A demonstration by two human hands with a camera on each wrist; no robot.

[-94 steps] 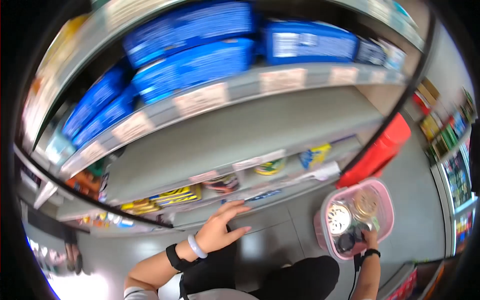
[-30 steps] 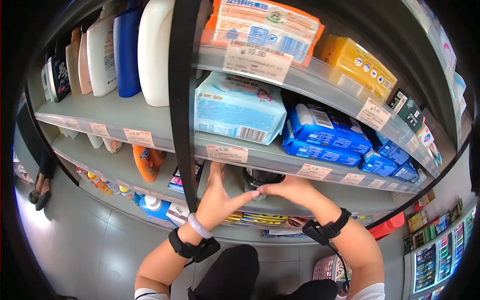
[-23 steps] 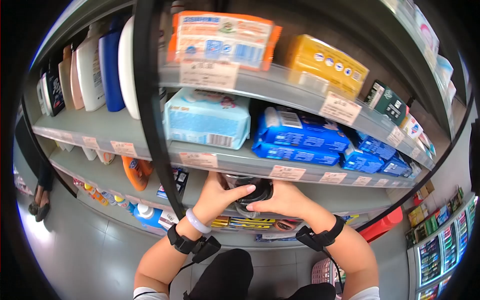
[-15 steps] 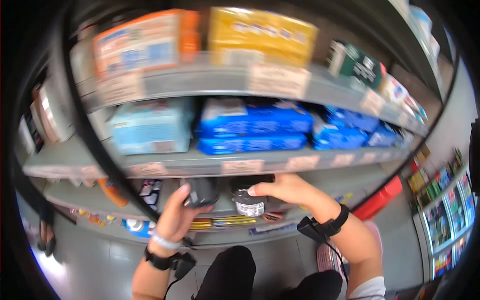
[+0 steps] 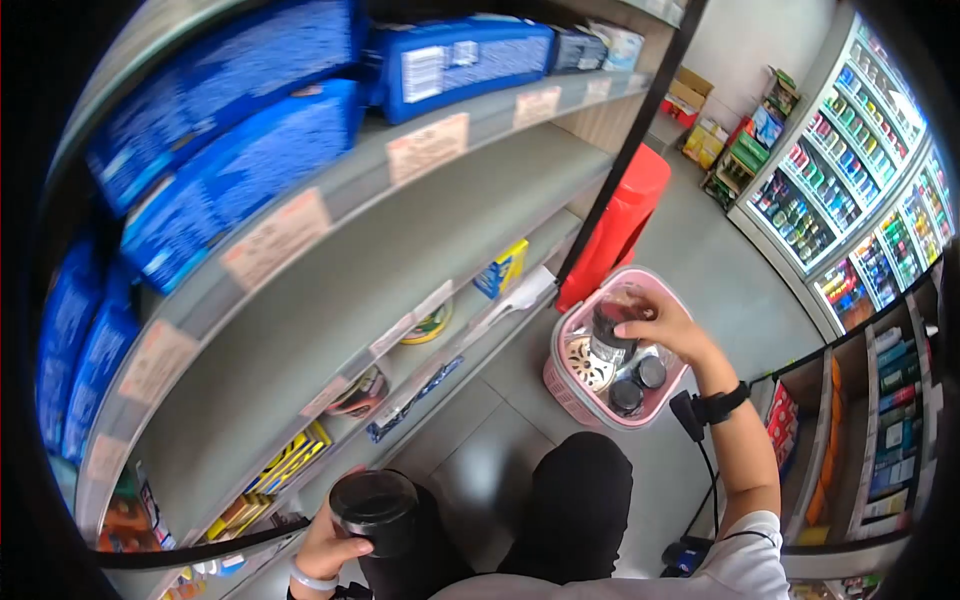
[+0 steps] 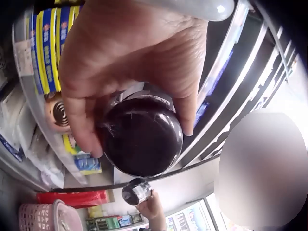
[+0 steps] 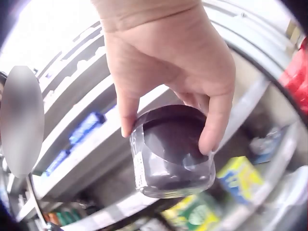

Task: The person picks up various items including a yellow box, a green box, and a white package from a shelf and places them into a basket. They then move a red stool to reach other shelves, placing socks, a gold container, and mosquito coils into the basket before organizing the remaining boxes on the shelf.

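Gripping jars (image 5: 374,503): left hand (image 5: 326,548) near body, right hand (image 5: 664,322) above basket (image 5: 569,398).

The head view looks forward and down; both wrist views look past the fingers (image 6: 84,130) (from very near), all sharing the shelves (image 5: 400,230).

Shop interior, grey tiled floor (image 5: 475,425), dark joint lines, soft glare on it. Grey multi-tier shelving unit (image 5: 400,225) ran along the left, price tags (image 5: 428,147) on its edges, black upright (image 5: 640,130) at the end, wood-toned side panel (image 5: 590,128). Pale wall (image 5: 745,40) stood behind, cardboard box (image 5: 690,88) near its base. Glass-door display coolers (image 5: 825,170), upper right, were brightly lit inside (rows of stock, too small to read). More shelving (image 5: 850,445) stood lower right, slanted in view.
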